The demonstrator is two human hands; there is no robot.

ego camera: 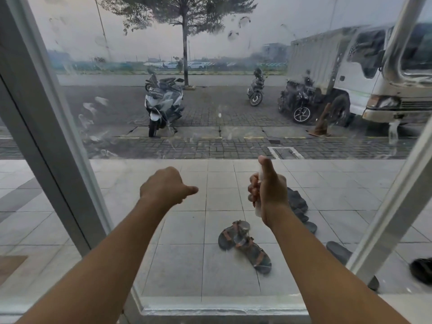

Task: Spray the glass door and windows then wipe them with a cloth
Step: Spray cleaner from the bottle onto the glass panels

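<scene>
- The right hand [268, 192] is holding the spray bottle [258, 208] upright in front of the glass door [210, 54], low on the pane and right of centre.
- Its grip is clamping round the bottle: the fingers [253, 187] are curling round the left side and one digit is reaching up over the top.
- The bottle is showing pale and translucent. Most of it is hiding behind the hand, and no label is showing clearly enough to read.
- The left hand [167, 185] is hovering at about the same height, well apart from the bottle. Its grip is sitting closed in a fist with the thumb poking out to the right, and nothing is showing in it.
- The glass is carrying smears [243, 21] up top, and wet runs [393, 134] are trailing down it at the right.
- A pale frame [46, 118] is slanting across the left side, and a shiny bar handle [397, 43] is standing at the upper right.
- Outside, sandals [245, 244] are lying on the tiled floor [187, 265] just beyond the pane.
- Farther out, a white scooter [163, 106] is standing near a tree [185, 54], and a white truck [339, 66] is sitting to the right. Any lettering on them is too blurred to read.
</scene>
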